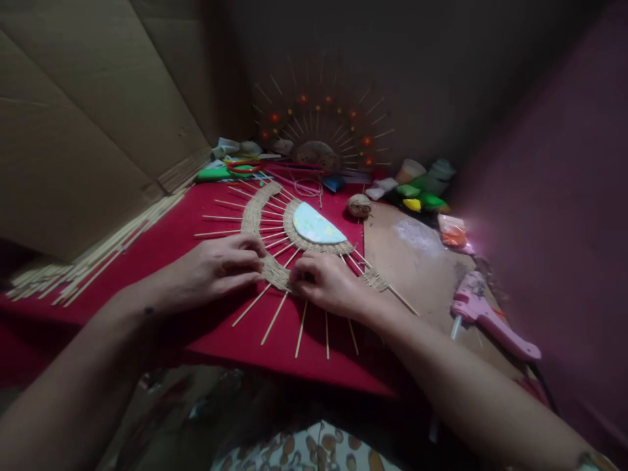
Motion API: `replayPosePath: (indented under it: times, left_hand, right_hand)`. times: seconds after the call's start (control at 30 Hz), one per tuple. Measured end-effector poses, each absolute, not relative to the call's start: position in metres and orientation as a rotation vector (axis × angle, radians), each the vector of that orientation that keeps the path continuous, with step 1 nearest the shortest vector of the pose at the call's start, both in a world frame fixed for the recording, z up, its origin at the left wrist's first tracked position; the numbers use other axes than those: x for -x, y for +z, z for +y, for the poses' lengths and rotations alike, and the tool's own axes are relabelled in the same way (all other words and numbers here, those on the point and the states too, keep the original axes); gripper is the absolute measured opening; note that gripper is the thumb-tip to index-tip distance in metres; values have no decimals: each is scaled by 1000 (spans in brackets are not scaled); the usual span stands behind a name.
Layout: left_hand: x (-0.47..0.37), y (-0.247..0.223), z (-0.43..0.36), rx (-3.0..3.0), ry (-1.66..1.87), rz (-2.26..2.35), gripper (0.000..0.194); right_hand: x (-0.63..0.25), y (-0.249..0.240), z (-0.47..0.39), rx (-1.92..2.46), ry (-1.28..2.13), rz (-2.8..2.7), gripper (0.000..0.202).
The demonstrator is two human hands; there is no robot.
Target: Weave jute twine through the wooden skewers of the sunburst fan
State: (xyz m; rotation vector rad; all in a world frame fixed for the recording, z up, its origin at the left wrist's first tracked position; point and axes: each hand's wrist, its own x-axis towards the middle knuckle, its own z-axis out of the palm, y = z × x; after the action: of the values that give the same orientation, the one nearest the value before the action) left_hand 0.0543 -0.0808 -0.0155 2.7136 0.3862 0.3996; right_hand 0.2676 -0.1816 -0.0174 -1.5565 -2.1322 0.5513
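Note:
A half-round woven piece [292, 226] of thin sticks and twine lies on the red cloth, with a pale blue patterned half-disc [316, 224] at its centre. Its sticks fan outward through a band of woven twine [253, 212]. My left hand [228, 265] rests on the band's left part, its fingers bent and closed over the twine and sticks. Close by, my right hand [324, 281] pinches at the lower part of the band, thumb and forefinger together. The hand hides part of the weave there. A ball of twine [359, 205] sits beyond the piece.
Loose sticks [108, 245] lie in a bundle at left beside a cardboard sheet [88, 118]. A pink glue gun [490, 317] rests on a brown board [397, 261] at right. Small packets and a cup [410, 171] stand behind. A finished-looking stick fan [318, 124] with orange flowers leans at the back.

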Motion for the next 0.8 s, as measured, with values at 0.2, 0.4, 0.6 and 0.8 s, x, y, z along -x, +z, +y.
replayPosePath:
  times: [0.2, 0.4, 0.6, 0.8]
  left_hand:
    - [-35, -27, -85, -2788, 663, 494, 21]
    - [-27, -35, -90, -2712, 631, 642, 21]
    - [-22, -34, -102, -2635, 581, 702, 24]
    - [-19, -38, -106, -2568, 558, 712, 26]
  right_hand:
    - [-272, -23, -186, 1431, 535, -2053, 15]
    - [-273, -20, -187, 1399, 603, -2085, 16]
    - [-268, -10, -179, 1468, 522, -2320, 17]
    - [-245, -7, -168, 1538, 58, -2697, 22]
